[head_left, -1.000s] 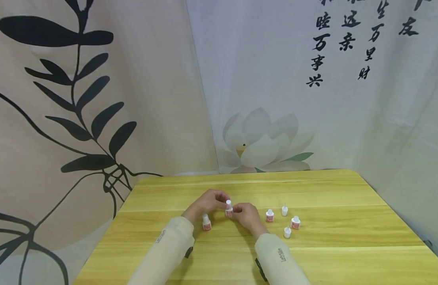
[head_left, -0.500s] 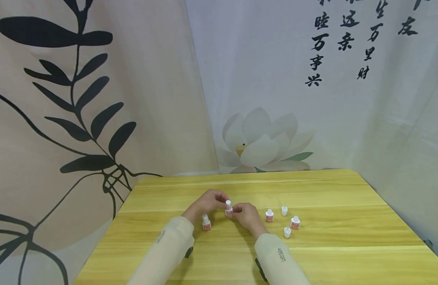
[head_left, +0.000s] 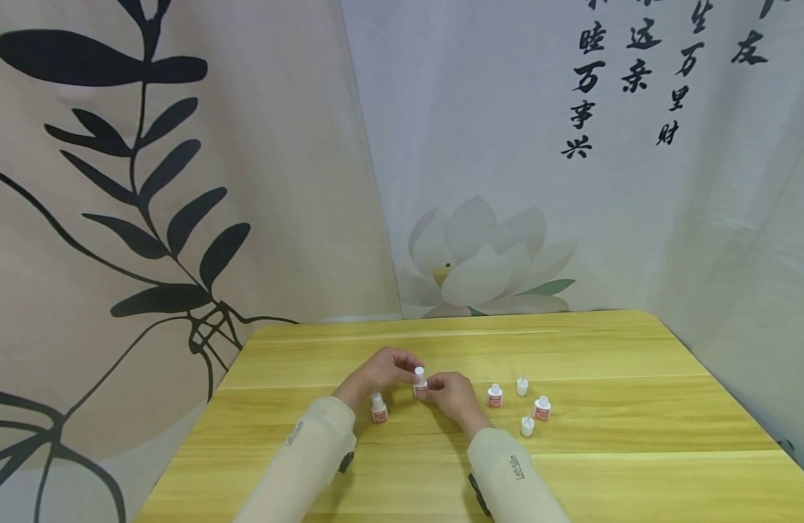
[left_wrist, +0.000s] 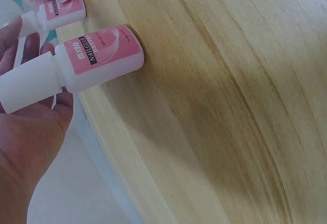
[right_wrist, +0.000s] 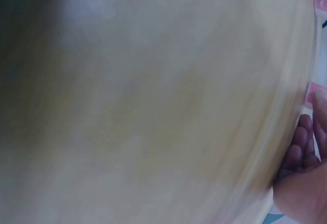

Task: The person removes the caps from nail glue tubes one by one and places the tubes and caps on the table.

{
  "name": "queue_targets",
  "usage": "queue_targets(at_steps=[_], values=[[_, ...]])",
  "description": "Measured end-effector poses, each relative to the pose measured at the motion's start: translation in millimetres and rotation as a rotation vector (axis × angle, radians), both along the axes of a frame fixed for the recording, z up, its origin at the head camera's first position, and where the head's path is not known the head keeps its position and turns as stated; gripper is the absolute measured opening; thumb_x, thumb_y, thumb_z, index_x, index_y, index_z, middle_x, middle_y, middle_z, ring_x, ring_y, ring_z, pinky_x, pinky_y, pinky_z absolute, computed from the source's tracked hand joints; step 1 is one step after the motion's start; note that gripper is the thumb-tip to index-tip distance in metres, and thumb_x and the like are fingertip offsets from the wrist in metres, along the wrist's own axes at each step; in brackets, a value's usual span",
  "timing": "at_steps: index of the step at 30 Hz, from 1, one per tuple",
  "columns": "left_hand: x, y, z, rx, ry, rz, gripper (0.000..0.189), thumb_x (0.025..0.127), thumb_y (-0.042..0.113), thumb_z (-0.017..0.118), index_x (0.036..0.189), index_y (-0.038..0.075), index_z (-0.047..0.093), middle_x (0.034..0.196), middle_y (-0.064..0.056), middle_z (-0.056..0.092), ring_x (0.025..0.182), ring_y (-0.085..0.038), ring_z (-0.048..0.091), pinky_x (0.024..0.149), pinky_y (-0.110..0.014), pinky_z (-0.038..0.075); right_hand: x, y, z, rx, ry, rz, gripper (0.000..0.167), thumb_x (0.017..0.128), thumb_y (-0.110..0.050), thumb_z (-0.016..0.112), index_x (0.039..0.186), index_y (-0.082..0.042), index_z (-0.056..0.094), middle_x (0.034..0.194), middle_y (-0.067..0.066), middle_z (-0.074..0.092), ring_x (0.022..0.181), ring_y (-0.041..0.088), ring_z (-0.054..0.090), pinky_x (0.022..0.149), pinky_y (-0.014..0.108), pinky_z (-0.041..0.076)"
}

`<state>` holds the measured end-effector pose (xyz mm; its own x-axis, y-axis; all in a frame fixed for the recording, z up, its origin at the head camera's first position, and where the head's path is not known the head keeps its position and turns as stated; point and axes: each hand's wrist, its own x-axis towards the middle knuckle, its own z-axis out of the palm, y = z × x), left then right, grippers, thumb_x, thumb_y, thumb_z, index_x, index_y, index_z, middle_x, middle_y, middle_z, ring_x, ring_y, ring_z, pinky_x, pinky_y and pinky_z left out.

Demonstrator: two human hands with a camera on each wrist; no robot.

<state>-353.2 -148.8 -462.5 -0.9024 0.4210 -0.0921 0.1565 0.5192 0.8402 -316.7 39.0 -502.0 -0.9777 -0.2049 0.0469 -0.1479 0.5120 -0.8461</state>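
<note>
A small nail glue bottle (head_left: 420,391) with a pink label and white cap stands upright between both hands. My left hand (head_left: 380,370) pinches its cap from the left, thumb and fingers around it. My right hand (head_left: 455,396) grips the labelled body from the right; its thumb lies over the label in the left wrist view. A second nail glue bottle (left_wrist: 102,59), capped, stands just below the left hand and untouched. In the right wrist view, the right hand (right_wrist: 304,168) shows only at the edge, with part of the held bottle's pink label.
To the right on the wooden table (head_left: 604,472) stand two uncapped bottles, one (head_left: 495,396) nearer the right hand and another (head_left: 542,408) farther right. Two white caps lie by them, a rear cap (head_left: 522,386) with its brush pointing up and a front cap (head_left: 528,426).
</note>
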Motion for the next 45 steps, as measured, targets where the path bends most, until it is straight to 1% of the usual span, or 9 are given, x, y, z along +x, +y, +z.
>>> queue_targets(at_steps=[7,12,16,19,21,26,37,40,45], values=[[-1.1,0.4,-2.5,0.004,0.004,0.012,0.013,0.088,0.016,0.076,0.1,0.013,0.072,0.097,0.003,0.069,0.095,-0.017,0.06,0.096,-0.044,0.044,0.9,-0.3,-0.5,-0.001,0.005,0.005,0.014,0.087,-0.024,0.078,0.091,-0.011,0.076,0.089,-0.002,0.071,0.088,0.018,0.06,0.087,0.046,0.048],[0.0,1.3,-2.0,0.012,0.009,0.015,0.012,0.087,0.017,0.077,0.097,0.013,0.071,0.096,0.003,0.069,0.093,-0.017,0.06,0.095,-0.043,0.044,1.7,0.5,-0.4,-0.004,0.011,0.009,0.015,0.087,-0.024,0.078,0.092,-0.01,0.076,0.09,-0.001,0.072,0.088,0.018,0.061,0.088,0.047,0.048],[0.1,1.6,-1.2,0.015,0.008,0.008,0.017,0.088,0.015,0.076,0.103,0.009,0.07,0.098,0.002,0.068,0.095,-0.016,0.06,0.095,-0.041,0.044,1.7,0.8,0.2,-0.011,0.0,0.003,0.014,0.087,-0.023,0.078,0.092,-0.011,0.076,0.091,-0.001,0.072,0.091,0.02,0.062,0.09,0.048,0.047],[0.6,1.3,0.3,0.008,0.011,-0.001,0.025,0.088,0.013,0.075,0.111,0.005,0.07,0.102,0.0,0.068,0.098,-0.016,0.06,0.097,-0.043,0.045,1.3,0.9,0.5,-0.013,0.006,0.003,0.013,0.087,-0.023,0.078,0.092,-0.011,0.076,0.091,-0.001,0.072,0.094,0.021,0.063,0.091,0.049,0.047],[0.7,1.0,0.9,-0.002,0.017,-0.005,0.026,0.089,0.013,0.075,0.113,0.005,0.07,0.104,0.0,0.07,0.099,-0.017,0.06,0.098,-0.044,0.044,0.8,1.0,-0.3,-0.012,0.013,0.005,0.014,0.087,-0.023,0.078,0.092,-0.01,0.077,0.091,0.0,0.073,0.095,0.022,0.063,0.091,0.049,0.047],[0.4,0.9,-0.1,-0.013,0.015,-0.003,0.017,0.089,0.016,0.075,0.105,0.01,0.074,0.101,0.003,0.071,0.098,-0.016,0.06,0.098,-0.044,0.043,-0.2,1.4,-2.7,-0.008,0.019,0.011,0.013,0.087,-0.023,0.078,0.091,-0.01,0.077,0.091,0.0,0.073,0.094,0.022,0.063,0.09,0.049,0.047],[-1.0,1.1,-2.9,0.006,0.016,-0.002,0.01,0.088,0.015,0.075,0.098,0.012,0.072,0.096,0.003,0.069,0.094,-0.016,0.06,0.093,-0.04,0.045,-1.9,1.4,-3.9,-0.006,0.009,0.006,0.014,0.087,-0.025,0.079,0.091,-0.012,0.077,0.09,-0.002,0.073,0.094,0.022,0.063,0.091,0.048,0.047],[-0.9,1.2,-1.9,0.007,0.016,-0.009,0.014,0.088,0.014,0.076,0.101,0.009,0.071,0.097,0.002,0.068,0.094,-0.016,0.06,0.094,-0.04,0.045,-2.0,1.4,-3.5,-0.003,0.008,0.006,0.014,0.087,-0.025,0.079,0.092,-0.012,0.076,0.091,-0.001,0.072,0.095,0.022,0.063,0.091,0.049,0.047],[0.6,1.7,2.1,-0.01,0.017,-0.016,0.027,0.088,0.012,0.075,0.113,0.003,0.07,0.102,0.001,0.069,0.098,-0.016,0.06,0.097,-0.042,0.045,-2.1,0.8,-3.2,-0.004,-0.001,0.004,0.015,0.086,-0.026,0.079,0.091,-0.013,0.076,0.092,-0.001,0.072,0.096,0.023,0.063,0.091,0.049,0.047]])
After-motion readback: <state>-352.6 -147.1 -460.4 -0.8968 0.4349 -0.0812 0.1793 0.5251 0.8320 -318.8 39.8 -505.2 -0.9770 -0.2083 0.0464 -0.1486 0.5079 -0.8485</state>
